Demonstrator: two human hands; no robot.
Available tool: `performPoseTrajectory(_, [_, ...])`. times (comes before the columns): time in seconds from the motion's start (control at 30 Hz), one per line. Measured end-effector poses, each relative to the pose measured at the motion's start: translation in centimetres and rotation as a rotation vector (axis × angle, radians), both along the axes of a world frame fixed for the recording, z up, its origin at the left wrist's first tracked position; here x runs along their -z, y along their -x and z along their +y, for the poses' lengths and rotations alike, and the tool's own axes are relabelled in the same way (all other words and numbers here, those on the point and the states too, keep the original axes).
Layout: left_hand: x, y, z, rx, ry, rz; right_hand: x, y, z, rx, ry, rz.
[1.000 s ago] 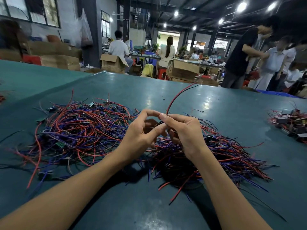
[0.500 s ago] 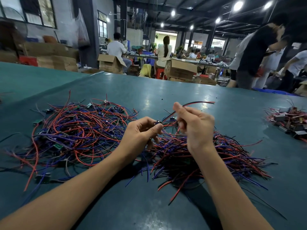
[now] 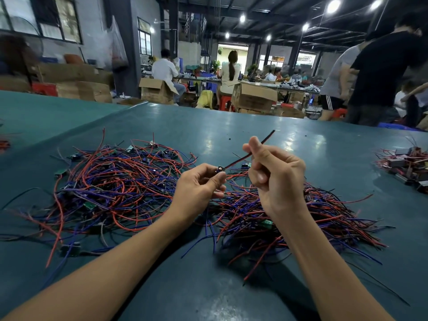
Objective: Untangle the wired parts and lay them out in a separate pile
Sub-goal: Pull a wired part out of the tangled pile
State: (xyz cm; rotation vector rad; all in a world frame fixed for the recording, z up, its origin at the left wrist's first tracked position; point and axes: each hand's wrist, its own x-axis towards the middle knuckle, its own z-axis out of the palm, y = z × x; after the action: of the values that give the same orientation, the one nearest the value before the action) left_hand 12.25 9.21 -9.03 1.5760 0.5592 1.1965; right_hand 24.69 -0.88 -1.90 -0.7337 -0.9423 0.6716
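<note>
A big tangle of red, blue and black wires with small boards (image 3: 111,188) covers the left of the green table. A second pile of similar wired parts (image 3: 289,218) lies under and right of my hands. My left hand (image 3: 199,191) pinches the small black component end of one wired part (image 3: 236,162) between thumb and fingers. My right hand (image 3: 275,179) grips the same part's red and black wires, which run straight between the hands and stick out up and right past my thumb.
The green table (image 3: 231,130) stretches far ahead. Another heap of wired parts with dark boxes (image 3: 407,165) lies at the right edge. People stand at the far right (image 3: 379,77); others sit among cardboard boxes (image 3: 252,96) behind the table.
My hands have drawn apart. The right hand slid out along the wires, which now run taut and straight from the component in my left hand instead of curving upward.
</note>
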Motion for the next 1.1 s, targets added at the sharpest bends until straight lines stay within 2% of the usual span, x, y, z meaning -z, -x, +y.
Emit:
performPoseTrajectory(0.2, [0.4, -0.1, 0.5, -0.017, 0.069, 0.011, -0.4, 0.1, -0.6, -0.039, -0.053, -0.058])
performPoseTrajectory(0.27, [0.5, 0.1, 1.0, -0.054, 0.156, -0.031, -0.6, -0.4, -0.8, -0.074, -0.143, -0.067])
performPoseTrajectory(0.33, [0.4, 0.4, 1.6, -0.068, 0.148, -0.039, -0.8, -1.0, -0.9, -0.054, -0.249, -0.160])
performPoseTrajectory(0.4, [-0.2, 0.5, 1.4, 0.014, 0.099, -0.049, -0.2, -1.0, -0.7, 0.151, -0.313, -0.366])
performPoseTrajectory(0.47, [-1.0, 0.5, 1.0, 0.121, 0.173, -0.151, 1.0, -0.6, 0.0, 0.499, -0.351, -0.597])
performPoseTrajectory(0.5, [-1.5, 0.6, 1.0, 0.175, 0.245, -0.225, 1.6, -0.3, 0.4, 0.626, -0.356, -0.637])
performPoseTrajectory(0.57, [-2.2, 1.2, 1.5, 0.277, 0.385, -0.359, 2.3, 0.3, 1.1, 0.702, -0.318, -0.534])
performPoseTrajectory(0.63, [-2.5, 1.8, 1.7, 0.370, 0.507, -0.447, 2.2, 0.8, 1.3, 0.677, -0.286, -0.449])
performPoseTrajectory(0.7, [-2.6, 2.0, 1.4, 0.462, 0.606, -0.501, 2.4, 1.0, 1.5, 0.686, -0.186, -0.528])
performPoseTrajectory(0.77, [-2.7, 1.8, 1.1, 0.516, 0.658, -0.533, 2.8, 1.1, 1.9, 0.587, -0.037, -0.630])
performPoseTrajectory(0.9, [-2.3, 1.7, 1.3, 0.474, 0.545, -0.424, 3.0, 1.6, 2.0, 0.210, 0.157, -0.509])
performPoseTrajectory(1.0, [-2.2, 1.5, 1.6, 0.355, 0.465, -0.342, 2.9, 1.5, 1.9, 0.141, 0.188, -0.481])
performPoseTrajectory(1.1, [-2.2, 1.4, 1.7, 0.291, 0.461, -0.297, 3.2, 1.6, 2.1, 0.124, 0.234, -0.601])
